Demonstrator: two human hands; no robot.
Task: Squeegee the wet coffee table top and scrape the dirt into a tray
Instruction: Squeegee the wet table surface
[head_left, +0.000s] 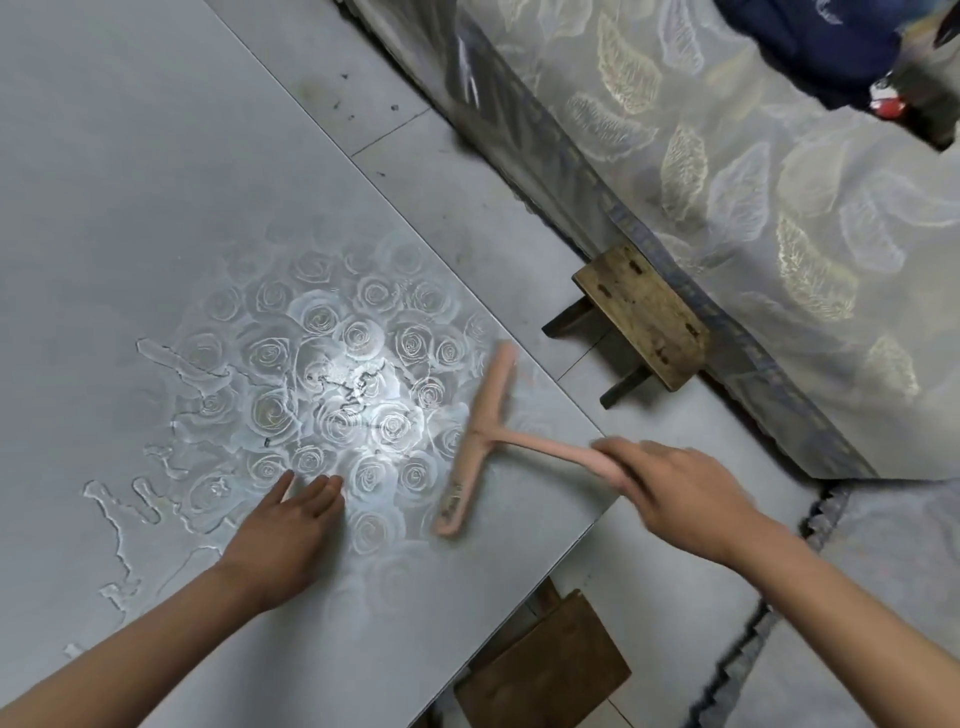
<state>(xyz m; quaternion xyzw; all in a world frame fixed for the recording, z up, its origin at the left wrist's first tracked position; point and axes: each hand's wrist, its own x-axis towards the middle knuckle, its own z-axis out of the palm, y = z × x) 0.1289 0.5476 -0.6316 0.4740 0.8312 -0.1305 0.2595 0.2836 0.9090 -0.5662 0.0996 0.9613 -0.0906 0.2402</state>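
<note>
Water streaks (117, 506): on grey tabletop (130, 182), left of left hand (291, 525). Left hand: fingers (311, 493) straight, close together, flat on tabletop, holding nothing. Pink squeegee (480, 441): blade on tabletop between the hands. Right hand (680, 499): fingers curled round squeegee handle end; blurred.

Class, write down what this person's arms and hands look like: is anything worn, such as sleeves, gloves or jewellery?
Nothing worn shows. The left hand and right hand are bare: no gloves, no rings to be seen. Both arms are uncovered to the frame's edge, with no sleeve, watch or bracelet. The right hand is motion-blurred, so small details there cannot be ruled out.
</note>
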